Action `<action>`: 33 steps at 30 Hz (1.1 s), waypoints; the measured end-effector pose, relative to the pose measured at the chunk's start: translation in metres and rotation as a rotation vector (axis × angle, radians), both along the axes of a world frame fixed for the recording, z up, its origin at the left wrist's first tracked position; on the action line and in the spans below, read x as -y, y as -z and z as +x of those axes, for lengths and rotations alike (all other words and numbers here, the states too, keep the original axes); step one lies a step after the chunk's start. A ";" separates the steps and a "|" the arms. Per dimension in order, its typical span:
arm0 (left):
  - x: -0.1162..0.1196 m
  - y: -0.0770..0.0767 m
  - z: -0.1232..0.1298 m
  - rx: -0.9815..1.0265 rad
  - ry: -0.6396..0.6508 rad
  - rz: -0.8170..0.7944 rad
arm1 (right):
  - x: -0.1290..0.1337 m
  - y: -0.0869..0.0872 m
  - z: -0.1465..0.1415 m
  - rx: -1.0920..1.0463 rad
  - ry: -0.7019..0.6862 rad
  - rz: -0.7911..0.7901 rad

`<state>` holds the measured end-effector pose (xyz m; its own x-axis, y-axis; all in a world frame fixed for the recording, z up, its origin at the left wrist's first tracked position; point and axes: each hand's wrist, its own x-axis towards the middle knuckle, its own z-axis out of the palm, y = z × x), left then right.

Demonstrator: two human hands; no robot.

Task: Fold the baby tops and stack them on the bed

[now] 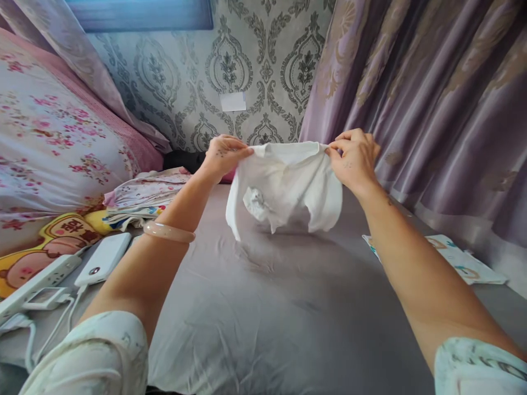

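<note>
A small white shirt (284, 175) hangs stretched between my two hands above the grey bedsheet (263, 307). Its neckline is at the top, and a crumpled grey-and-white patch shows on its lower left part. My left hand (225, 154) pinches one shoulder of the shirt, thumb against fingers. At the other shoulder, my right hand (354, 156) has the cloth in a similar pinch. The lower edge of the shirt falls unevenly just over the sheet; whether it touches the sheet I cannot tell.
Folded clothes (148, 192) are stacked at the left, near a floral cover (49, 126). A power strip (39, 285), a white power bank (102, 258) and cables lie closer on that side. At the right, a folded printed cloth (465, 258) rests by the purple curtain (411, 99).
</note>
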<state>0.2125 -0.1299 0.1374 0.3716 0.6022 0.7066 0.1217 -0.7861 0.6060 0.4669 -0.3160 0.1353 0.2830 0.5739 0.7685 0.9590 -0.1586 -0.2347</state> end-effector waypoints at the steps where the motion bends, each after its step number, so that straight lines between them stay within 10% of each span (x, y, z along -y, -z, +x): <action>1: 0.001 0.000 0.000 0.002 -0.009 -0.007 | -0.001 0.000 0.000 -0.002 0.003 0.020; 20: 0.009 0.015 0.012 0.123 0.126 -0.290 | -0.003 0.010 -0.008 -0.155 0.049 -0.045; 33: 0.047 0.016 -0.030 0.107 0.220 -0.383 | 0.036 0.008 -0.020 -0.572 -0.314 -0.065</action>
